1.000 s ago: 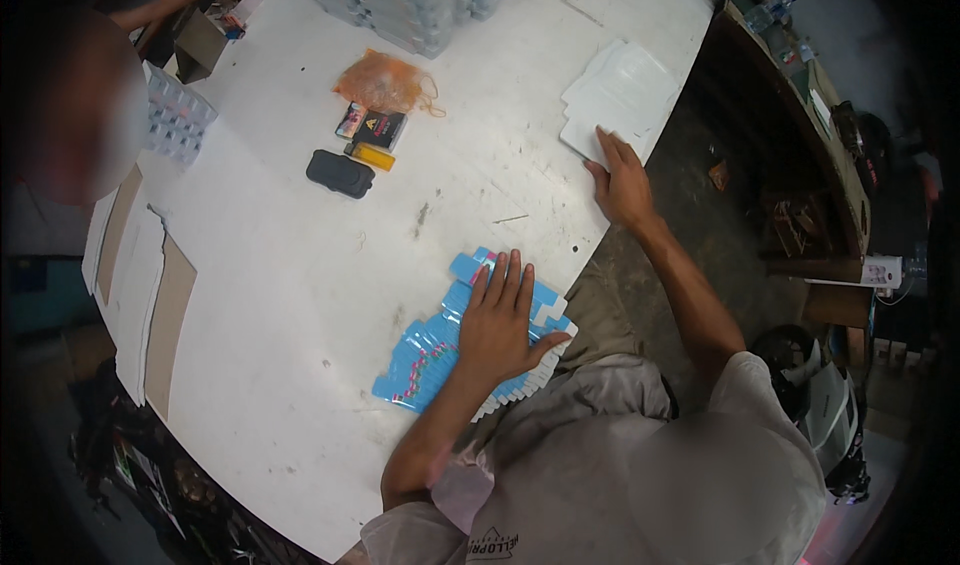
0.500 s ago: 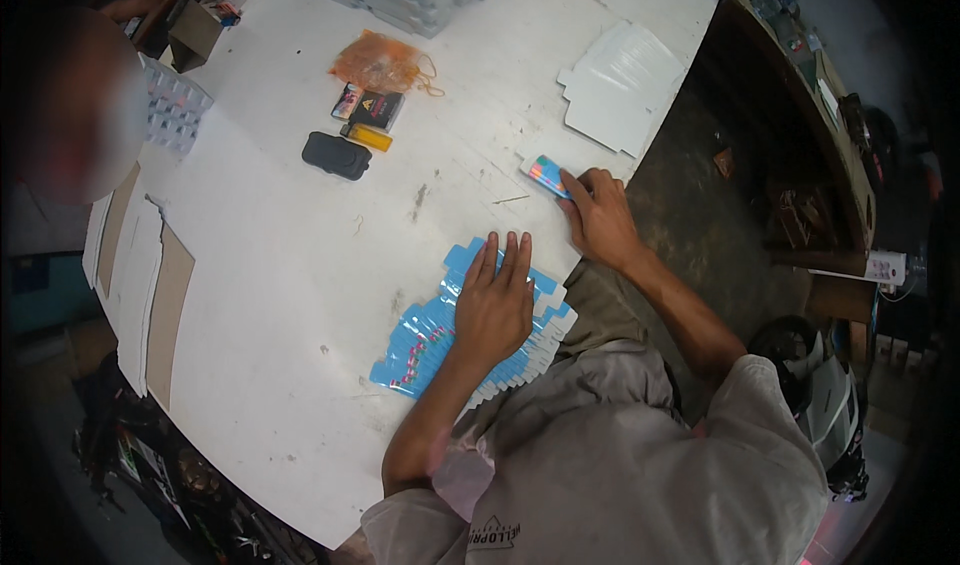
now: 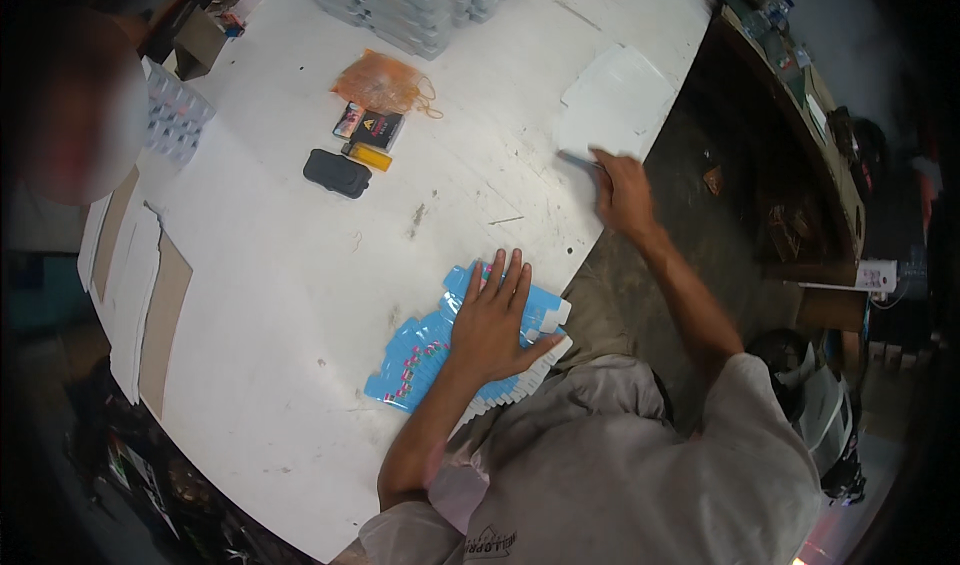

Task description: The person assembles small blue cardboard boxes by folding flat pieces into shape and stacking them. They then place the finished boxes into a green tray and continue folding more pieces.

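My left hand (image 3: 490,325) lies flat with its fingers spread on a fanned row of blue printed carton blanks (image 3: 405,365). Their white tabs stick out along the side near my lap. Further right, close to the table's edge, my right hand (image 3: 626,195) is closed on a small flat carton (image 3: 577,159). Only a thin, blurred grey-blue edge of it shows. Just beyond this hand lies a pile of white flat card blanks (image 3: 618,95).
A black case (image 3: 337,174), yellow lighter (image 3: 368,156), small dark pack (image 3: 379,128) and orange plastic bag (image 3: 378,83) sit mid-table. Grey moulded trays (image 3: 390,10) are stacked at the back. Torn cardboard (image 3: 165,325) lies left; another person (image 3: 75,115) is at the far left.
My right hand has moved right and away from me with the carton, now turned edge-on. My left hand's thumb has spread out, and the hand has shifted slightly on the blanks.
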{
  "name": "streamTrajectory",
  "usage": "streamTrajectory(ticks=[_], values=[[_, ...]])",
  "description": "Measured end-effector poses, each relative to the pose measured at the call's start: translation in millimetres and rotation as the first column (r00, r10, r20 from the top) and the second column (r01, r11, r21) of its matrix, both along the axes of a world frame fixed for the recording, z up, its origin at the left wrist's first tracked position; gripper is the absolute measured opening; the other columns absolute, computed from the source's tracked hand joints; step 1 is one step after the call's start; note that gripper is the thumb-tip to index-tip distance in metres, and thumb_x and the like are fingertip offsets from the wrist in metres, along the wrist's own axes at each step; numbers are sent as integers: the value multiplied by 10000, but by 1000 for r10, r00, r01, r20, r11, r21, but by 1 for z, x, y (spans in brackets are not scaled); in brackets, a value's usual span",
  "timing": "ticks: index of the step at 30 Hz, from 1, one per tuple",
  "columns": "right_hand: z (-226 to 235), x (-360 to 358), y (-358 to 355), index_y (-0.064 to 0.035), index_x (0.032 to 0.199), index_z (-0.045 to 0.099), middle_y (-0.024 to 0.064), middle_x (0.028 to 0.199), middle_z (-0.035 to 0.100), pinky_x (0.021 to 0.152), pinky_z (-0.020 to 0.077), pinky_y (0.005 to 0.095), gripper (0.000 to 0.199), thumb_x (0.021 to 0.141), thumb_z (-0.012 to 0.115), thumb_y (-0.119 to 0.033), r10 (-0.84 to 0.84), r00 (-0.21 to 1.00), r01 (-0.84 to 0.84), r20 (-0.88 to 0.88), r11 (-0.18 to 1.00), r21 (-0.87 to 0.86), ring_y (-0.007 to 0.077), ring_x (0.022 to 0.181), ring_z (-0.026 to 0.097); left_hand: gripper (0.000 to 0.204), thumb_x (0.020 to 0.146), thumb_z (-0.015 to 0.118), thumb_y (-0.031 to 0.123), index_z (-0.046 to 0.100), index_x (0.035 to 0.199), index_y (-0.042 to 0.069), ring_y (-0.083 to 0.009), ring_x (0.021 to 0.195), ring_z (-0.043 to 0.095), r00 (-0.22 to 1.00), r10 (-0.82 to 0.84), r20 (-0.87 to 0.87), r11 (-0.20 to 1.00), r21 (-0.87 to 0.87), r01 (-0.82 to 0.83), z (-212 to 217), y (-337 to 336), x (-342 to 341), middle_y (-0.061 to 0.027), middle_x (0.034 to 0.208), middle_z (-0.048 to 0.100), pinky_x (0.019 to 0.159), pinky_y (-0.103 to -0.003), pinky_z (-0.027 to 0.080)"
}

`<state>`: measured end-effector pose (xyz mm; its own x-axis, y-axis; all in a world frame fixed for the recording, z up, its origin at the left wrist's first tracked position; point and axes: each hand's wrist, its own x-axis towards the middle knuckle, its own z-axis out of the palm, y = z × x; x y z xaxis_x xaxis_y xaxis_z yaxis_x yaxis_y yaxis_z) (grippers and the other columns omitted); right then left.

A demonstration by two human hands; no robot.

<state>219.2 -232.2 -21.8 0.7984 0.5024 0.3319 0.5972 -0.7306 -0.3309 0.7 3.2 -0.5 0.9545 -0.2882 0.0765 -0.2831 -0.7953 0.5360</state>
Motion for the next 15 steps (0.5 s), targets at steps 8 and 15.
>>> streamTrajectory(ticks=[8, 15], values=[[12, -86, 46, -17, 1257, 666, 246, 1081, 704, 820, 518, 498, 335, 932, 703, -92, 149, 984, -148, -93, 989, 23, 425, 922, 652, 622, 1031, 538, 237, 407, 1558, -68, -424, 1551, 321, 999, 39, -5, 999, -32, -39, -20, -3, -1, -285, 1620, 407, 1280, -557, 215], [11, -87, 36, -34, 1310, 647, 282, 1296, 638, 917, 530, 513, 389, 954, 697, -182, 25, 727, -95, -686, 993, -63, 447, 1181, 627, 756, 972, 634, 328, 393, 1561, -79, -390, 1582, 267, 1000, 16, -2, 989, 147, -15, -10, -2, -4, -265, 1670, 331, 1280, -588, 191]])
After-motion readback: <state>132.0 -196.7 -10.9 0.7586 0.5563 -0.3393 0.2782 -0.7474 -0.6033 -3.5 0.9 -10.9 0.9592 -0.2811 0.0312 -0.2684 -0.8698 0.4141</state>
